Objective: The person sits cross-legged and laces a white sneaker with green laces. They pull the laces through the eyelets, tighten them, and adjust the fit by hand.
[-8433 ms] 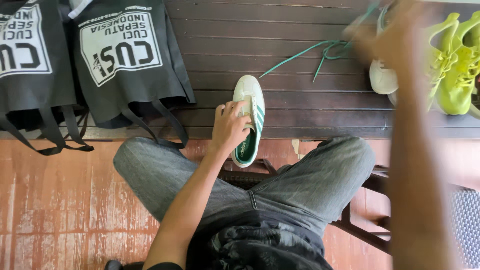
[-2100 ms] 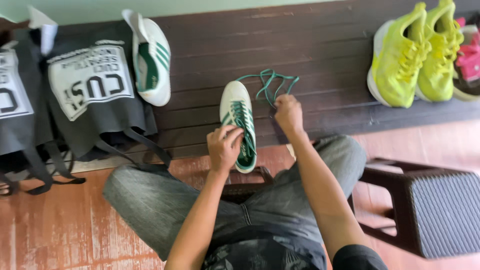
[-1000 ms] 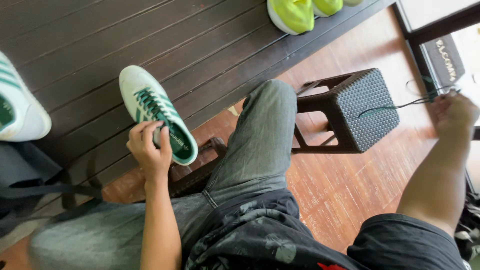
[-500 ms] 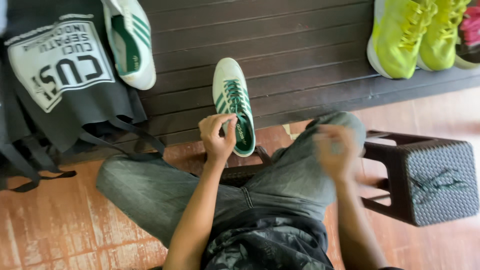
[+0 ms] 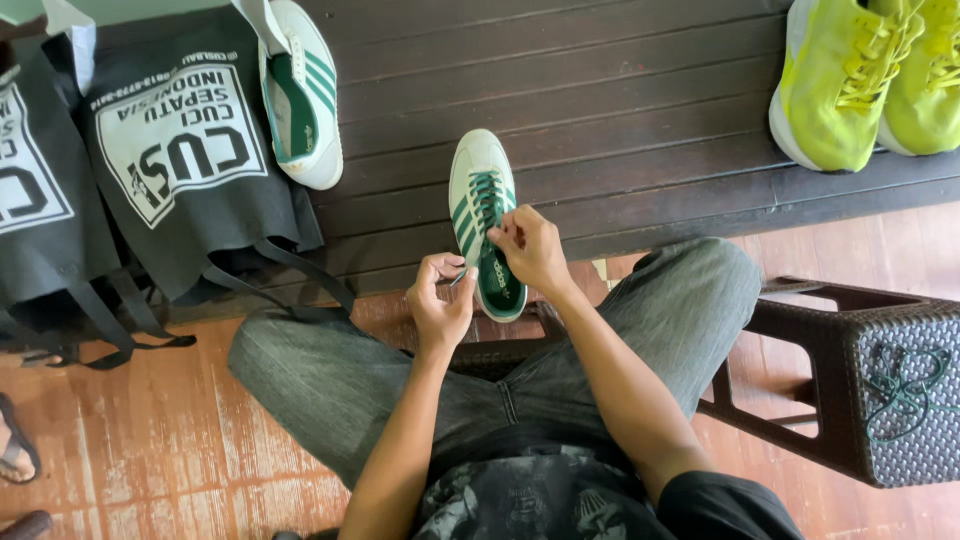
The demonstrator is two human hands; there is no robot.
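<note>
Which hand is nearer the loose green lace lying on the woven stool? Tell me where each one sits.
Right. The right hand is at the white-and-green sneaker, on the side towards the woven stool where the loose green lace lies. The left hand is beyond it, further from the lace.

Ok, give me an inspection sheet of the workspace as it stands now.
Surface: dark wooden bench, reddish floor below.
Job's things: white shoe with green stripes on the bench edge, green lace partly threaded.
Clutter: second matching shoe; yellow-green shoes; two dark printed bags.
Hands: left hand pinches a lace end beside the shoe; right hand has its fingers on the laces.
Cables: nothing seen; a loose green lace lies on the woven stool.
Surroundings: a sandalled foot at the left edge.
</note>
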